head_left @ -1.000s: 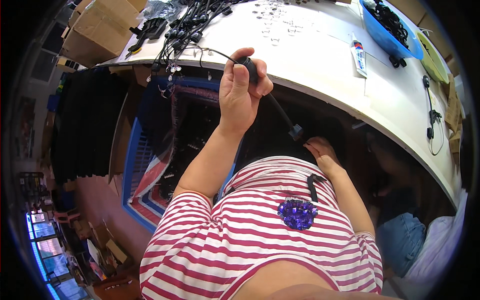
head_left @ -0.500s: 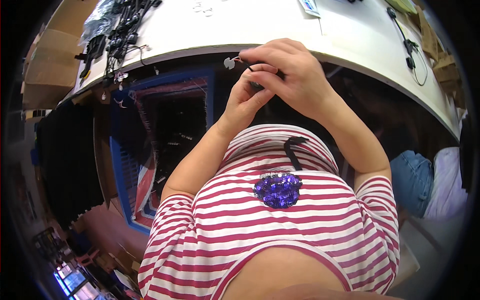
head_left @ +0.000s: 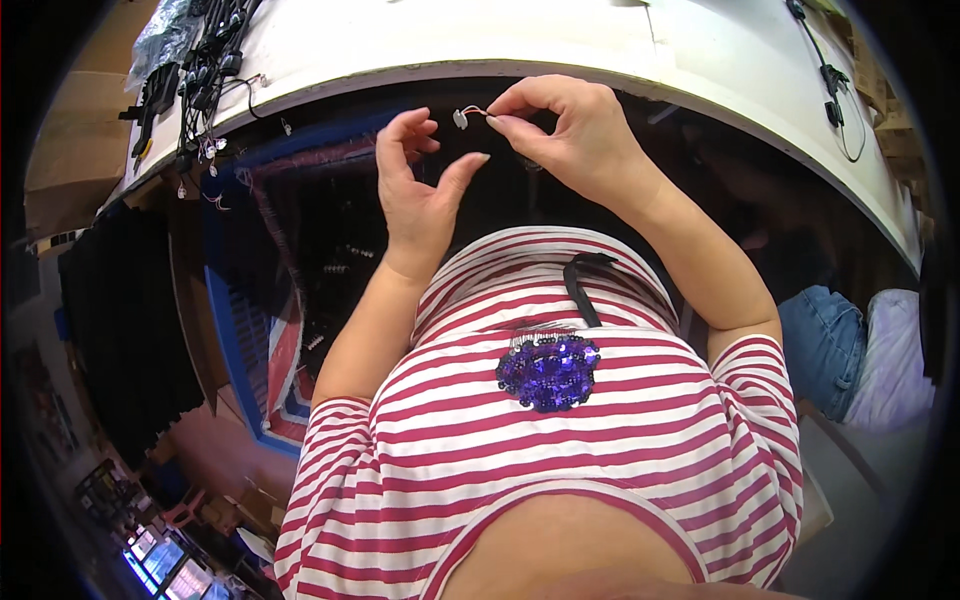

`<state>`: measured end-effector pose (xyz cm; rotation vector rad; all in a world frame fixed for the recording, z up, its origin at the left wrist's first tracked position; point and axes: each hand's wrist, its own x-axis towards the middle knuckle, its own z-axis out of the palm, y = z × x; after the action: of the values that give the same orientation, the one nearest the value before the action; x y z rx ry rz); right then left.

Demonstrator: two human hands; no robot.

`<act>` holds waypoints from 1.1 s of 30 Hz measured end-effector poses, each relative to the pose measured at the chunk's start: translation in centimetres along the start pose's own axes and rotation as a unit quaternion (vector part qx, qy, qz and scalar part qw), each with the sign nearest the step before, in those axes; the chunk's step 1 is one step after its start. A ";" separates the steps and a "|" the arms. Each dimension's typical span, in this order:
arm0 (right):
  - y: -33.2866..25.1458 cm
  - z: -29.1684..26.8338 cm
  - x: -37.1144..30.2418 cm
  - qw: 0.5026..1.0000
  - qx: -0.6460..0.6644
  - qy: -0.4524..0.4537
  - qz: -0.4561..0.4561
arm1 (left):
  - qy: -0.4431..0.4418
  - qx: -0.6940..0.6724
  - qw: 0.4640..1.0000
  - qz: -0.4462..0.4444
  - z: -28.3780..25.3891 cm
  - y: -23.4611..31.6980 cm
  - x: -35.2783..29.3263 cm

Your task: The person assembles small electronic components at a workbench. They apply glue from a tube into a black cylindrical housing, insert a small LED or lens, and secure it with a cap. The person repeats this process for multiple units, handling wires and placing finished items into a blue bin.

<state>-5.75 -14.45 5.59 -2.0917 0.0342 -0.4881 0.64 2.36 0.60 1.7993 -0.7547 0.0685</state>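
My right hand (head_left: 585,130) pinches thin reddish wires (head_left: 477,109) between thumb and fingertips, just off the front edge of the white table. At the wires' free end is a small whitish flat piece (head_left: 460,118), pointing toward my other hand; its exact kind is too small to make out. A dark thing under my right palm blends into the shadow, so I cannot tell its shape. My left hand (head_left: 420,190) is raised to the left of the wire end, thumb and fingers spread, with nothing in it and not touching the wires.
A heap of black cables (head_left: 212,65) hangs over the left edge of the white table (head_left: 430,40), beside clear plastic wrap (head_left: 160,45). Another black cable (head_left: 832,80) lies on the right. A blue frame (head_left: 232,340) stands below left; cardboard (head_left: 90,130) is at far left.
My left hand has let go and moved left, its fingers opening. My right hand has gone from being over the left to holding the wires alone. The view has shifted slightly.
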 end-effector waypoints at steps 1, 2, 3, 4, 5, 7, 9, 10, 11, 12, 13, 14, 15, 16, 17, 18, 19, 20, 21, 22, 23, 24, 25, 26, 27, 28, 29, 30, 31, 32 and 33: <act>0.0 0.0 0.0 1.000 -0.003 -0.007 0.007 | 0.008 0.049 0.998 0.038 -0.3 0.4 0.6; 0.3 0.3 0.0 1.000 0.006 -0.016 0.006 | 0.026 0.072 0.993 0.086 -0.3 0.5 1.3; 0.2 0.3 0.0 0.999 0.019 -0.033 0.021 | 0.019 0.099 0.989 0.107 -0.5 0.5 1.7; -0.1 0.2 0.0 0.998 0.032 -0.048 0.036 | 0.011 0.125 0.984 0.128 -0.8 0.4 1.9; -0.2 0.1 0.0 0.996 0.044 -0.062 0.052 | 0.001 0.150 0.977 0.151 -1.0 0.5 2.2; 0.4 0.0 0.0 0.992 0.076 -0.077 0.061 | -0.011 0.076 0.994 0.077 -0.8 1.2 2.4; 0.9 -0.1 0.0 0.986 0.113 -0.095 0.081 | -0.045 -0.028 0.998 -0.019 -0.6 1.4 2.1; 1.0 -0.4 0.0 0.981 0.133 -0.105 0.097 | -0.089 -0.062 0.991 -0.074 -0.8 1.5 2.1; 0.9 -0.6 0.1 0.975 0.154 -0.115 0.112 | -0.106 -0.097 0.984 -0.100 -0.9 1.7 2.3; 0.6 -0.9 0.1 0.969 0.168 -0.127 0.130 | -0.123 -0.132 0.975 -0.126 -1.1 2.0 2.5; 0.7 -0.8 0.0 0.969 0.167 -0.130 0.130 | -0.140 -0.167 0.964 -0.152 -1.2 2.2 2.6; 0.8 -0.8 -0.1 0.968 0.166 -0.133 0.130 | -0.142 -0.158 0.966 -0.149 -1.3 2.6 2.8; 0.9 -0.8 -0.1 0.968 0.166 -0.135 0.129 | -0.140 -0.146 0.970 -0.138 -1.3 2.4 2.8; 1.0 -0.8 -0.1 0.969 0.156 -0.140 0.128 | -0.137 -0.133 0.973 -0.126 -1.2 2.2 2.9; 0.9 -0.9 -0.1 0.970 0.147 -0.144 0.126 | -0.134 -0.121 0.977 -0.114 -1.1 1.9 3.0; 0.9 -0.9 -0.1 0.972 0.137 -0.148 0.124 | -0.111 -0.116 0.982 -0.103 -0.9 1.7 3.0; 0.9 -1.0 -0.1 0.971 0.139 -0.150 0.125 | -0.123 -0.070 0.985 -0.096 -1.0 1.9 3.1; 0.8 -1.0 -0.2 0.970 0.142 -0.150 0.128 | -0.135 -0.023 0.986 -0.089 -1.5 2.2 3.4; 0.7 -1.1 -0.2 0.969 0.145 -0.151 0.130 | -0.148 0.024 0.985 -0.082 -1.8 2.4 3.5; 0.6 -1.2 -0.2 0.969 0.138 -0.155 0.137 | -0.151 -0.006 0.984 -0.097 -1.7 2.1 3.4; 0.4 -1.2 -0.2 0.968 0.132 -0.161 0.144 | -0.159 -0.013 0.981 -0.109 -1.8 2.2 3.3; 0.3 -1.3 -0.3 0.967 0.126 -0.166 0.150 | -0.167 -0.021 0.978 -0.122 -1.8 2.4 3.3; 0.3 -1.3 -0.4 0.967 0.124 -0.162 0.153 | -0.175 -0.028 0.975 -0.134 -1.9 2.6 3.3; 0.3 -1.3 -0.4 0.968 0.122 -0.158 0.154 | -0.163 -0.063 0.974 -0.147 -1.9 2.5 3.1; 0.3 -1.4 -0.4 0.968 0.120 -0.154 0.156 | -0.151 -0.098 0.971 -0.160 -1.8 2.4 2.9; 0.6 -1.5 -0.3 0.962 0.142 -0.164 0.166 | -0.139 -0.133 0.966 -0.172 -1.8 2.4 2.8; 0.8 -1.6 -0.2 0.954 0.166 -0.174 0.177 | -0.136 -0.162 0.961 -0.179 -1.7 2.5 2.7; 1.1 -1.6 -0.2 0.946 0.191 -0.184 0.188 | -0.133 -0.191 0.954 -0.187 -1.6 2.6 2.6; 1.3 -1.6 -0.3 0.936 0.215 -0.194 0.199 | -0.130 -0.221 0.947 -0.194 -1.5 2.7 2.5; 1.3 -1.7 -0.3 0.933 0.223 -0.196 0.206 | -0.140 -0.236 0.939 -0.207 -1.5 2.8 2.5; 1.3 -1.7 -0.4 0.929 0.230 -0.198 0.213 | -0.150 -0.252 0.930 -0.221 -1.6 2.8 2.4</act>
<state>-6.54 -16.47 5.17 -1.6181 0.1249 0.1838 1.62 2.16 4.47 1.4504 -0.4963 -0.6576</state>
